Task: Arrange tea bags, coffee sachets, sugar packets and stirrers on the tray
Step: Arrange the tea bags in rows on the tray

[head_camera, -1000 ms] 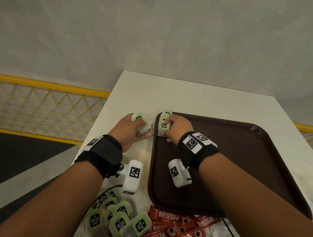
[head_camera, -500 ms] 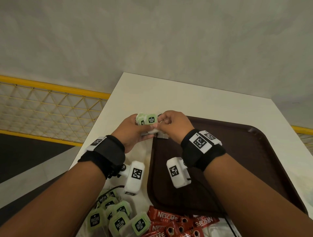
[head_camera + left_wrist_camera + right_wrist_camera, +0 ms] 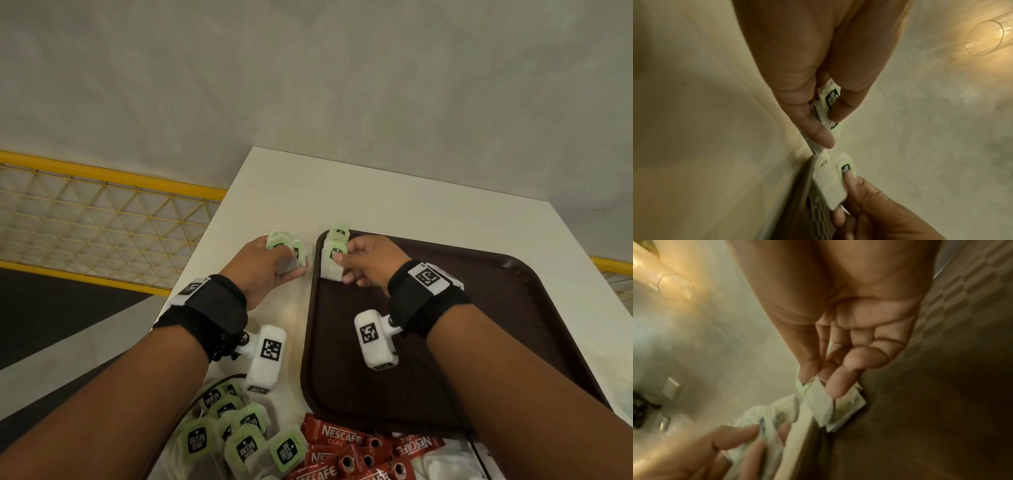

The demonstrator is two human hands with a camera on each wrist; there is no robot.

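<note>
A dark brown tray (image 3: 513, 342) lies on the white table. My left hand (image 3: 270, 263) hovers just left of the tray's far-left corner and grips a small bunch of green-tagged tea bags (image 3: 286, 251), pinched between thumb and fingers (image 3: 818, 129). My right hand (image 3: 359, 263) pinches one tea bag (image 3: 334, 260) by its green tag and holds it down in the tray's far-left corner, over another tea bag (image 3: 339, 232) lying there. In the right wrist view the thumb and forefinger hold that bag (image 3: 818, 402) above the tray floor.
A heap of green tea bags (image 3: 239, 442) lies near the table's front-left edge. Red Nescafe sachets (image 3: 359, 452) lie beside them, in front of the tray. The table's left edge runs close to my left wrist, with a yellow mesh railing (image 3: 102, 219) beyond.
Half a second ago both hands met over the bunch at the tray's corner. My right hand has since drawn one tea bag away to the right and lowered it into the tray's corner.
</note>
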